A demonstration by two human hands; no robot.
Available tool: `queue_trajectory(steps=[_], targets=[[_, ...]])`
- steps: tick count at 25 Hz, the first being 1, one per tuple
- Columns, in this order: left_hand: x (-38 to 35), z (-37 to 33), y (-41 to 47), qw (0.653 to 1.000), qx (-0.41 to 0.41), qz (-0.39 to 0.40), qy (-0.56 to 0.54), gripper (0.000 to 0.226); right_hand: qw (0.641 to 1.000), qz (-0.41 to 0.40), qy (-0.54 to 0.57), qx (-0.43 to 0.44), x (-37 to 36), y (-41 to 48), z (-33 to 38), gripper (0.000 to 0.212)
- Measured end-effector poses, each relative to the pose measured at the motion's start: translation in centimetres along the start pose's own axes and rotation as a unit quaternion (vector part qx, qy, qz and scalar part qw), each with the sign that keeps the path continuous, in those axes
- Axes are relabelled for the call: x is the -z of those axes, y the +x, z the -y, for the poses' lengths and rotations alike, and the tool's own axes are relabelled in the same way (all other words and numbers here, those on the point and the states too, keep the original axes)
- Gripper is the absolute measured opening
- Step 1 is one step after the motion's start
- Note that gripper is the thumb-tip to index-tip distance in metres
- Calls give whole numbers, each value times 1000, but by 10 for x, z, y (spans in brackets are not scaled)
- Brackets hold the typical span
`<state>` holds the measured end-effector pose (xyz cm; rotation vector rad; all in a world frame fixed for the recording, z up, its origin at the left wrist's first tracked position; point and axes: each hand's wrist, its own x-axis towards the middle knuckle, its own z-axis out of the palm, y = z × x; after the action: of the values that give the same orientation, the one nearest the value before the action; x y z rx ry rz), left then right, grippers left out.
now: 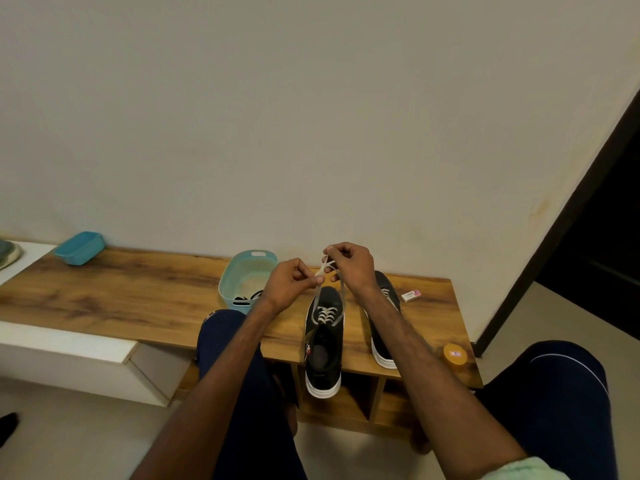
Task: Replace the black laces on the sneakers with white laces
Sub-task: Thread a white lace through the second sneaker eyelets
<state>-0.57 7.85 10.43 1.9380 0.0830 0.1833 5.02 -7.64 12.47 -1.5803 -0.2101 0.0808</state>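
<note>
Two black sneakers with white soles stand on the wooden bench (138,299), toes toward the wall. The left sneaker (323,351) carries a white lace (325,315) crossed through its eyelets. Its two ends rise to my hands above the toe. My left hand (294,282) pinches one end; my right hand (349,263) pinches the other, and the ends cross between them. My right forearm hides much of the right sneaker (382,344), which also shows a white lace. Black laces (247,298) lie in the light-blue basket (230,282) left of my hands.
A smaller blue tub (79,248) sits at the bench's far left by the wall. A small white and pink box (411,295) lies right of the sneakers, and an orange round lid (455,354) near the bench's front right corner. My knees flank the bench front.
</note>
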Motion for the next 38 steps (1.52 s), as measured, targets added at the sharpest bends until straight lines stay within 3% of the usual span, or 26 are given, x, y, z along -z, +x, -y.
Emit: queue_trajectory(steps=[8,11,16,18,24,28,33,36,38], targets=[[0,-6,-4,984,6,-5,-180,15,996,-27,-75,43,-6,1,3,12],[1,-2,-3,987,-20,-58,-151,17,988,-11,-138,73,-7,1,-3,8],[6,5,0,987,-60,-146,-22,22,954,141,-260,55,-2,0,-9,22],[6,6,-1,984,-69,-162,4,21,950,135,-273,63,-4,-2,-12,19],[0,8,5,982,-44,-183,-23,20,985,91,-134,52,0,-6,-7,19],[-4,9,11,981,-36,-189,-40,19,982,86,-138,99,0,-4,-12,17],[-8,11,12,980,-4,-174,-98,16,995,16,-64,75,-1,-3,-18,9],[-13,10,14,960,43,-192,-198,15,999,-21,-13,43,-1,1,-26,12],[-16,11,16,919,95,-198,-328,17,998,-50,34,11,-1,0,-27,13]])
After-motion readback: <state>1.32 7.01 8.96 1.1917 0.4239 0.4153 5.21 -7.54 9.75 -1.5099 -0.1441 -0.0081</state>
